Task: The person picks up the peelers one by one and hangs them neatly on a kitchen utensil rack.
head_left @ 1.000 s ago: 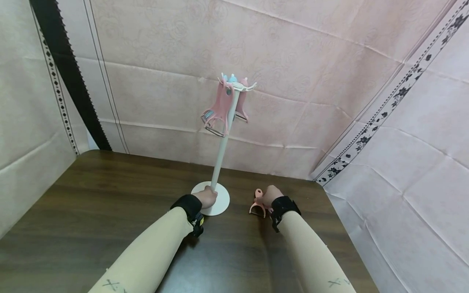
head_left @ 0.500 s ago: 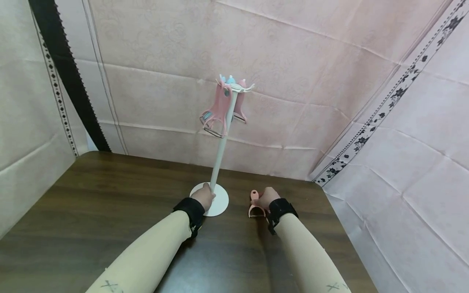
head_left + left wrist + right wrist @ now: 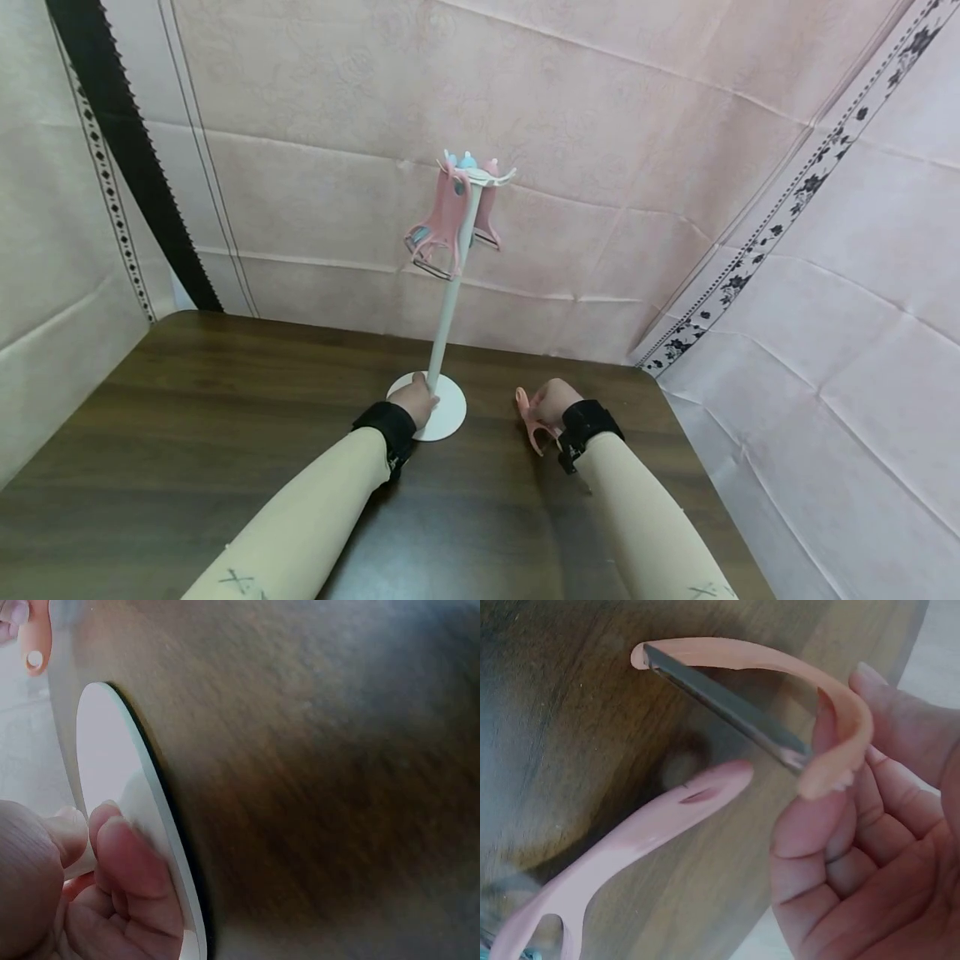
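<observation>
My left hand (image 3: 416, 400) grips the white stand's pole (image 3: 447, 312) just above its round base (image 3: 452, 412); thumb and fingers close round it in the left wrist view. Near the table's right side, my right hand (image 3: 555, 402) pinches a peach-orange peeler (image 3: 528, 417), which is tilted. Its curved frame and metal blade (image 3: 720, 705) show in the right wrist view. A pink peeler (image 3: 652, 821) lies on the table beside that hand; in the head view it is hidden. From the stand's hooks hang pink peelers (image 3: 444, 221), with blue tips (image 3: 467, 161) behind them.
The dark wooden table (image 3: 225, 442) ends at a pale cloth wall (image 3: 337, 208) close behind the stand. Another cloth wall (image 3: 840, 358) with a flowered border rises on the right. A black strip (image 3: 142, 167) runs down the left corner.
The peach-orange peeler has turned and tilted in my right hand, its bladed end swinging toward the right. My left hand keeps its grip at the foot of the pole.
</observation>
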Tool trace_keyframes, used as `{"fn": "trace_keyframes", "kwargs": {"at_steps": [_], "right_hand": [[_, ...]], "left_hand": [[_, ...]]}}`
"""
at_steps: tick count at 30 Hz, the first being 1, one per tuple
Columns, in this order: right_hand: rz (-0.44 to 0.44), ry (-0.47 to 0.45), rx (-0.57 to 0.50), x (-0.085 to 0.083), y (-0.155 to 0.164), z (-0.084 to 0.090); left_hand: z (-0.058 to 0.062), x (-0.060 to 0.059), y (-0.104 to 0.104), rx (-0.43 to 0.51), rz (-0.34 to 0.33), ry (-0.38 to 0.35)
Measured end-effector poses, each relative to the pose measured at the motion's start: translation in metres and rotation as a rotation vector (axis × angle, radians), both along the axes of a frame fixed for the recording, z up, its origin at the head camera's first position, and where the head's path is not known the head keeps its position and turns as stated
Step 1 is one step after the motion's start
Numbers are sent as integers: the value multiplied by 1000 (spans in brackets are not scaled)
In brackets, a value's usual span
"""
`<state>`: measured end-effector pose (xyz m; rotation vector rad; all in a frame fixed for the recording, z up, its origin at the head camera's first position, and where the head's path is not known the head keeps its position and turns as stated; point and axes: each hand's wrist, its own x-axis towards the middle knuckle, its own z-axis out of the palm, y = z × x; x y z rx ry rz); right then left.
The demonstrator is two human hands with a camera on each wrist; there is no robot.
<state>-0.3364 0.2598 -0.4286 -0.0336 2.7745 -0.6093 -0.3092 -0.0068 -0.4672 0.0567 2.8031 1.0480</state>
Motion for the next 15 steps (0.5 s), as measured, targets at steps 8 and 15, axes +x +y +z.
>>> {"fn": "trace_keyframes", "kwargs": {"at_steps": [8, 15], "right_hand": [[-19, 167, -29, 1, 5, 16], [-37, 299, -107, 1, -9, 62]], "left_hand": [[-2, -3, 0, 35, 18, -51], [-2, -3, -2, 42, 19, -74]]}}
